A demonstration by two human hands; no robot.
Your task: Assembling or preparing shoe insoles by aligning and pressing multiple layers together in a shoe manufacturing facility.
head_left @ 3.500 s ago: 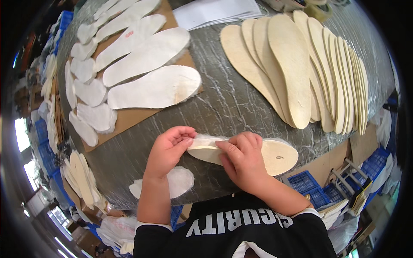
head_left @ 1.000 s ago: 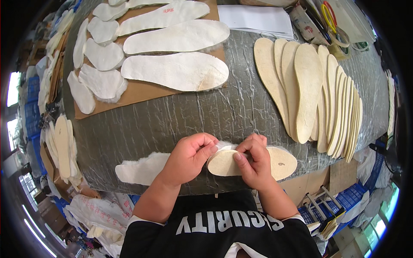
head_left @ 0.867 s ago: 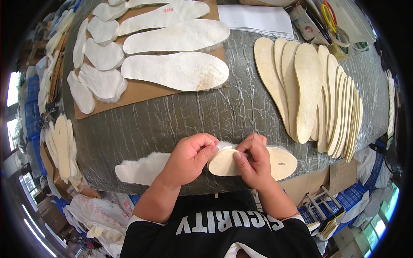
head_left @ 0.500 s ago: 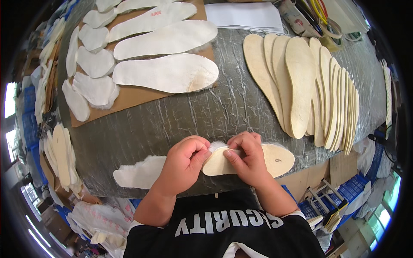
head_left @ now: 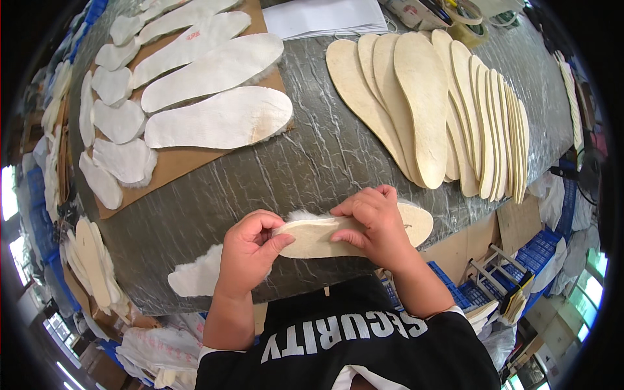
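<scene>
A cream insole (head_left: 312, 240) lies lengthwise near the table's front edge, with white fluffy fleece showing along its far side. My left hand (head_left: 250, 250) pinches its left end, thumb on top and fingers at the far edge. My right hand (head_left: 374, 224) grips the insole right of its middle, thumb on the upper face and fingers curled over the far edge. The insole's right end, bearing a small dark mark, sticks out past my right hand. A white fleece piece (head_left: 195, 273) lies flat left of my left hand, partly hidden by it.
White fleece-backed insole pieces (head_left: 221, 117) cover a brown cardboard sheet (head_left: 188, 166) at the far left. Cream insoles (head_left: 421, 110) fan out at the far right. White paper sheets (head_left: 325, 18) lie at the back, beside tape rolls (head_left: 471, 29). A stepladder (head_left: 494, 276) stands beyond the table's right front.
My left hand has slid left along the insole to its end, and my hands are farther apart. More of the insole's upper face shows between them. The whole view has shifted slightly.
</scene>
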